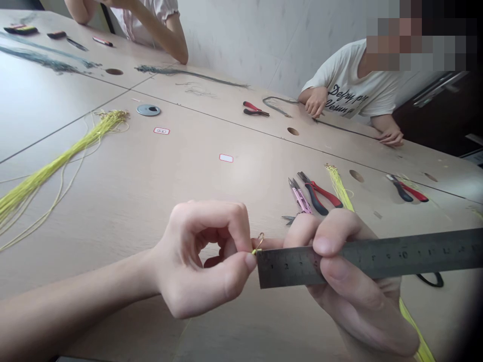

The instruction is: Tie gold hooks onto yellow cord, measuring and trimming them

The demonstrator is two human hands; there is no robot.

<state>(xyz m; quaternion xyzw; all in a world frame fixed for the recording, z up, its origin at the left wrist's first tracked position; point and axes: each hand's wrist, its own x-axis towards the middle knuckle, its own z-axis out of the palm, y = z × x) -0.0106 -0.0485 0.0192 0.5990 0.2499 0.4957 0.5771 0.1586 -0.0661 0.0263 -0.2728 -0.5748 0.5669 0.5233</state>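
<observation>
My left hand [206, 261] pinches a thin yellow cord [254, 251] between thumb and forefinger. A small gold-coloured wire hook [261, 237] sticks up at the cord's end, just past the fingertips. In my right hand [362, 291] is a steel ruler [426, 254], gripped between thumb and fingers and slanting slightly up to the right. The ruler's low-number end lies right beside the hook and the left fingertips. Past the right hand lie pink thread snips [300, 196] and pliers with red and black handles [326, 193]. Most of the pinched cord is hidden.
A bundle of yellow cords [68, 156] lies at left; another [337, 183] runs beneath my right hand. More pliers [407, 190], a grey round cap [148, 109] and labels [226, 158] rest on the table [188, 181]. Two people sit opposite; one handles a dark cord [347, 129].
</observation>
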